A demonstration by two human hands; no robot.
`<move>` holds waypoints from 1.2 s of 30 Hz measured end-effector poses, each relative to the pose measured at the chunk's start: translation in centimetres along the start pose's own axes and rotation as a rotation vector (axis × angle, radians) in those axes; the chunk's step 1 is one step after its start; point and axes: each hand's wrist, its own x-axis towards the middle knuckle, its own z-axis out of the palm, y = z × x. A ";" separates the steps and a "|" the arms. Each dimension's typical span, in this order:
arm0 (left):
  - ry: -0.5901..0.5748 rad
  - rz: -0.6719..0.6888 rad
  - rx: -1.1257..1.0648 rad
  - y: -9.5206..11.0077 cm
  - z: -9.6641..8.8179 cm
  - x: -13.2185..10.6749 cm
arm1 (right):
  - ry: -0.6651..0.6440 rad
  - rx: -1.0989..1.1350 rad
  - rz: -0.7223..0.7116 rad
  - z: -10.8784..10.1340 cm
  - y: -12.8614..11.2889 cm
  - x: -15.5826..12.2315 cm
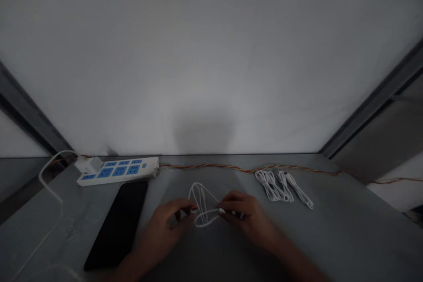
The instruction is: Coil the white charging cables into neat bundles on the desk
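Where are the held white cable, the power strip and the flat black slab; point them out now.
Held white cable (204, 214): head view, on the strands of its loops.
Power strip (119, 171): head view, on its socket face.
Flat black slab (116, 224): head view, middle of its top face.

Bare-armed as far as visible.
From here: left hand (161, 225) and right hand (254, 218) uncovered, fingers (236, 206) slim; left forearm (136, 261) and right forearm (291, 254) likewise, outlines blurry, finer detail too dim to make out.
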 end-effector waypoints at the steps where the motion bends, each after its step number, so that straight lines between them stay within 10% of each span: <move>1: 0.000 0.013 0.000 -0.1 0.0 0.0 | 0.024 0.010 -0.015 0.0 0.1 0.0; 36: -0.140 -0.068 0.046 0.8 -0.1 0.1 | -0.086 0.111 0.100 0.4 -0.4 0.2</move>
